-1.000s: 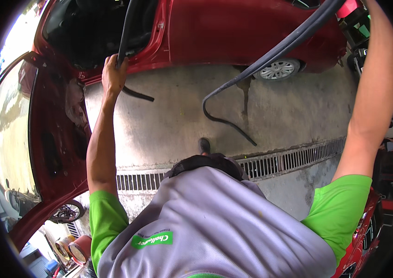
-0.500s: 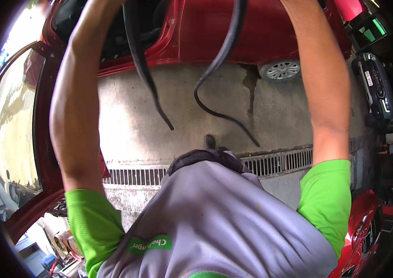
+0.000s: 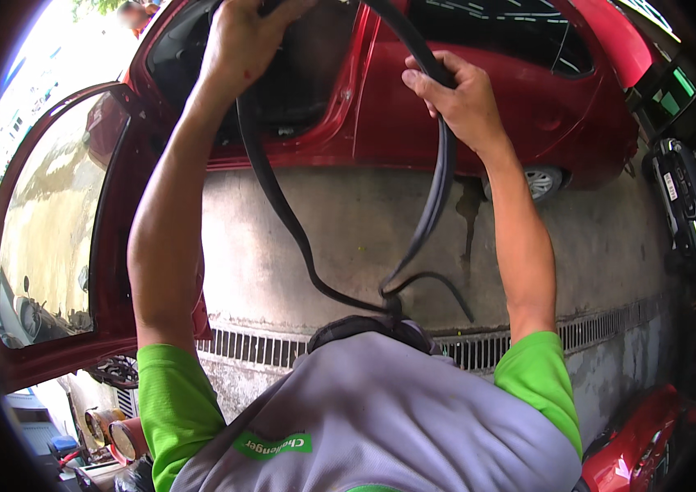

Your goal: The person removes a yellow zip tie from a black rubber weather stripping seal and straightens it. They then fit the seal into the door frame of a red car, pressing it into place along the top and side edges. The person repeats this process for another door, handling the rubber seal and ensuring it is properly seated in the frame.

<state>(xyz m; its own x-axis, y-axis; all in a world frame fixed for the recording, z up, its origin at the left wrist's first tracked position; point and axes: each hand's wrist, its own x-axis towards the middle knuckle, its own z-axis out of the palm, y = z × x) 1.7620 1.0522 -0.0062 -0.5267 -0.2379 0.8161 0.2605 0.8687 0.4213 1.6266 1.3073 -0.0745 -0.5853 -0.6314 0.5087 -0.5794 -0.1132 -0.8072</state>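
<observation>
A long black rubber weatherstrip (image 3: 445, 168) hangs in a loop in front of me, its lower part dropping to near my waist, with one free end curling off to the right. My right hand (image 3: 464, 102) is closed around its right side, thumb and fingers wrapped on the strip. My left hand (image 3: 243, 45) is raised at the top edge, and the strip comes down beside its wrist; part of its fingers is cut off, but it grips the strip. Behind both hands stands a red car (image 3: 413, 123) with its front doorway uncovered.
The opened car door (image 3: 122, 262) stands close to my left arm. A drain grate (image 3: 258, 347) crosses the concrete floor by my waist. At right are a dark vehicle front (image 3: 684, 197) and a red car part (image 3: 639, 443). Another person (image 3: 132, 16) is far off at upper left.
Both hands have come down into view with the strip. The strip now hangs lower, and its loose lengths have swung toward my waist. The car shows lower in the picture.
</observation>
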